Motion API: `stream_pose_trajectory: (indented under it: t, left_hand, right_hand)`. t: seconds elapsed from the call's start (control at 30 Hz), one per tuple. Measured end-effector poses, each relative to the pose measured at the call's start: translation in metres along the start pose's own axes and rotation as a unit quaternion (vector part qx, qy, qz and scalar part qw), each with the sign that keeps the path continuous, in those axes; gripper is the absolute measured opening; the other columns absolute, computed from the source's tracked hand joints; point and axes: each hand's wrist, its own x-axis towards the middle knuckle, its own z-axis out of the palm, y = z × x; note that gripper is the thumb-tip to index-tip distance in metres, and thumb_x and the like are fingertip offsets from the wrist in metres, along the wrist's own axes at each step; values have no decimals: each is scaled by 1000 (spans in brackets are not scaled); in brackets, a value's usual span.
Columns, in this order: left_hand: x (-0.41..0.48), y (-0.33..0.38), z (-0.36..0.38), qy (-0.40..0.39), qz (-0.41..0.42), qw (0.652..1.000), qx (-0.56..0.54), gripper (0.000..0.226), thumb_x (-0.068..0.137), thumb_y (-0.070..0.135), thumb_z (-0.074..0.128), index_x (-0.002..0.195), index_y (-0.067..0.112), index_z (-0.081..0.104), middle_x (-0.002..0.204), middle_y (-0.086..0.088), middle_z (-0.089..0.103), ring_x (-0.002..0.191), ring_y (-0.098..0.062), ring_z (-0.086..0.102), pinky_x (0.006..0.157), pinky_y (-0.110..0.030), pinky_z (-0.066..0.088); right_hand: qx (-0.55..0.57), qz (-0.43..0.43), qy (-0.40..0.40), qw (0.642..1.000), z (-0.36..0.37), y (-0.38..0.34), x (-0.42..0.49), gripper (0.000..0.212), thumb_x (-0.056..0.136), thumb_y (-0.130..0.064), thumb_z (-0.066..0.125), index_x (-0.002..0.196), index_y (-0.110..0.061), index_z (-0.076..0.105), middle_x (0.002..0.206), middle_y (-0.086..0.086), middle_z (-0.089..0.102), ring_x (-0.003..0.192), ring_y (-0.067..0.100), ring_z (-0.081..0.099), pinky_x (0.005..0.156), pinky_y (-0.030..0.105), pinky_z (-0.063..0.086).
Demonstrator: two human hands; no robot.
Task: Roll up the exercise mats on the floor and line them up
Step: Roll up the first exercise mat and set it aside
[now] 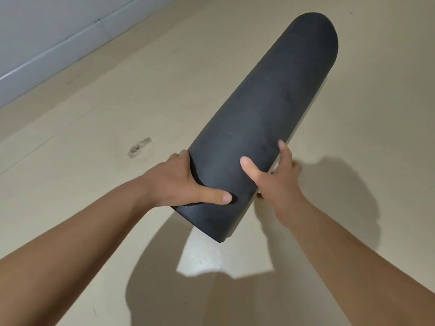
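- Smooth beige floor [94,118] fills the view, with a pale grey wall [35,31] at 10 o'clock.
- Rolled black foam exercise mat [270,102] is held off the floor — near end at centre, far end pointing to 1 o'clock.
- Left hand [179,182] clasps the near end from 9 o'clock, thumb across the top.
- Right hand [280,182] grasps the 3 o'clock side, thumb on top.
- Small grey scuff mark [140,147] lies at 9 o'clock.

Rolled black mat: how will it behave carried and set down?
Likely light and fairly stiff: left hand and right hand hold the rolled mat by one end, no sag. Round, so may roll. Outer flap may unwind if released.
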Motion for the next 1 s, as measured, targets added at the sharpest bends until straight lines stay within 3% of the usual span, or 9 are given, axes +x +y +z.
stream_pose_trajectory:
  t: [0.1, 0.3, 0.4, 0.47, 0.53, 0.63, 0.77, 0.87, 1.0]
  left_hand:
    - [6, -7, 3, 34, 10, 999, 26, 114, 33, 82, 87, 128, 34, 46, 121, 16, 58, 109, -13, 65, 90, -42, 59]
    - [15, -48, -40, -48, 20, 989, -141, 94, 53, 51, 102, 136, 42, 58, 121, 24, 73, 110, 0, 72, 102, -41, 58]
    - [11, -27, -43, 23, 45, 999, 17, 96, 46, 71, 93, 126, 41, 49, 130, 15, 60, 118, -14, 63, 99, -47, 57]
    - [2, -8, -34, 100, 66, 980, 159, 93, 44, 83, 78, 116, 35, 43, 119, 8, 55, 109, -23, 60, 90, -47, 56]
    - [-2, 4, -16, 106, 66, 971, 206, 110, 41, 92, 69, 126, 28, 42, 114, 5, 53, 105, -24, 61, 83, -44, 57]
    - [8, -2, 8, 109, 33, 964, 239, 159, 35, 94, 75, 159, 17, 11, 143, -6, 41, 134, -28, 46, 87, -45, 58]
    - [24, -28, 5, 130, 26, 970, 202, 163, 30, 95, 72, 161, 23, 7, 147, 3, 38, 139, -20, 42, 87, -43, 56]
    - [31, -43, 4, 117, 28, 976, 181, 164, 30, 97, 69, 163, 26, 3, 151, 7, 35, 143, -18, 38, 92, -46, 56]
    - [39, -55, -3, 93, 22, 985, 142, 169, 31, 97, 73, 167, 30, -2, 155, 14, 31, 146, -14, 37, 102, -47, 53]
  right_hand:
    - [97, 152, -114, 977, 4, 10, -4, 82, 73, -72, 83, 141, -39, 52, 138, -14, 64, 118, 18, 68, 82, 48, 66]
    - [108, 148, -95, 978, 24, 15, -9, 64, 81, -62, 83, 126, -35, 45, 130, -16, 59, 118, 20, 64, 85, 46, 66]
    - [83, 139, -101, 982, 27, 11, -10, 60, 81, -62, 82, 131, -40, 57, 132, -16, 64, 117, 20, 65, 77, 45, 67]
    - [54, 124, -69, 988, 27, 7, -11, 54, 82, -62, 82, 124, -45, 53, 129, -14, 64, 115, 19, 66, 75, 45, 68]
    - [24, 101, -51, 993, 27, 8, -11, 60, 81, -62, 82, 128, -46, 50, 130, -12, 64, 115, 19, 67, 76, 47, 67]
    - [35, 104, -49, 993, 37, 4, -7, 79, 78, -60, 86, 142, -39, 46, 135, -17, 60, 119, 19, 63, 88, 54, 64]
    - [-2, 83, -2, 997, 60, -2, 4, 98, 72, -58, 92, 148, -26, 39, 138, -12, 54, 115, 19, 56, 102, 50, 58]
    - [-7, 47, 29, 998, 76, 7, 10, 94, 68, -58, 94, 137, -21, 39, 133, -5, 57, 111, 19, 60, 95, 34, 53]
    - [-21, 40, 36, 998, 87, 13, 18, 101, 64, -60, 92, 137, -22, 33, 137, -1, 52, 117, 24, 60, 98, 40, 55]
